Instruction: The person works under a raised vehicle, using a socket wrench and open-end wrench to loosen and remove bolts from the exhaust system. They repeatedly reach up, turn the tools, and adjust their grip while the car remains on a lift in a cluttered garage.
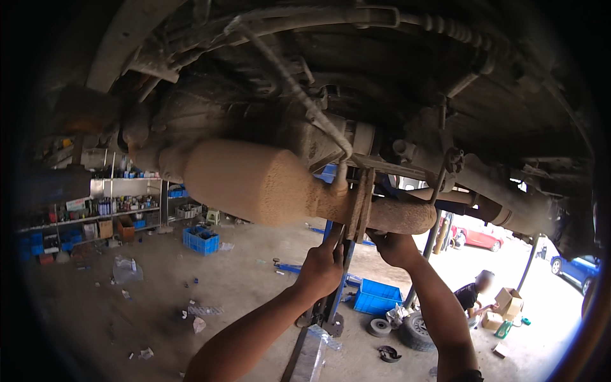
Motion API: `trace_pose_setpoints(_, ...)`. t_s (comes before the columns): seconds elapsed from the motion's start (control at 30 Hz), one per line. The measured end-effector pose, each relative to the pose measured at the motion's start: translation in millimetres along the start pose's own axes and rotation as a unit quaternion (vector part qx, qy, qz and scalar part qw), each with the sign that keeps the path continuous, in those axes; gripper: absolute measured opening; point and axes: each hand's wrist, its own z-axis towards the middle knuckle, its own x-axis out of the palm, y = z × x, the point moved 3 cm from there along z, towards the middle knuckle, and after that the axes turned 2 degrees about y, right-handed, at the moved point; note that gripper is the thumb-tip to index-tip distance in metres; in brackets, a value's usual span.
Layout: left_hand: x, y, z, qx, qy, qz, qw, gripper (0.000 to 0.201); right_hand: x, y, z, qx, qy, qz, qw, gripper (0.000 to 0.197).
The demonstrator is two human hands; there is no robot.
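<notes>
Above me runs a rusty exhaust pipe (401,215) with a fat brown muffler-like canister (235,181) on its left. A pair of upright flange plates (361,204) joins the pipe sections. My left hand (323,268) reaches up just below the plates' left side, fingers pressed together and pointing up. On the right side my right hand (396,249) is closed under the pipe, its fingertips close to the plates' lower end. Whatever either hand pinches is hidden. A thin metal tube (286,79) slants down into the pipe beside the flange.
The vehicle's underbody hangs overhead. A blue lift post (344,280) stands behind my hands. Blue crates (377,297) and a tyre (417,332) lie on the floor. A person (470,298) crouches by cardboard boxes (508,303) at right. Stocked shelves (108,213) line the left.
</notes>
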Motion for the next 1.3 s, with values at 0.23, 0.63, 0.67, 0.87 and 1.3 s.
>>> trace_pose_setpoints(0.23, -8.5, -3.8, -2.7, 0.001, -0.01, 0.063, 0.998, 0.044, 0.9, 7.7, 0.7, 0.162, 0.138, 0.26, 0.942, 0.024)
trace_pose_setpoints(0.63, 0.0, -2.5, -2.7, -0.027, -0.047, 0.107, 0.993, 0.02, 2.4, 4.6, -1.9, -0.007, -0.042, 0.031, 0.999, 0.027)
trace_pose_setpoints(0.67, -1.8, -1.7, -3.1, -0.05, -0.041, 0.127, 0.99, 0.02, 8.3, 1.5, -1.7, 0.077, 0.035, 0.159, 0.984, 0.027)
trace_pose_setpoints(0.87, -6.7, 14.0, -7.0, -0.103, -0.054, 0.062, 0.991, 0.029, -10.2, 19.5, 0.8, 0.225, 0.224, 0.389, 0.865, 0.022)
trace_pose_setpoints(1.3, -12.9, -0.9, -13.3, -0.116, -0.035, -0.116, 0.986, 0.038, 42.5, 9.1, 4.4, 0.095, -0.027, 0.109, 0.989, 0.033)
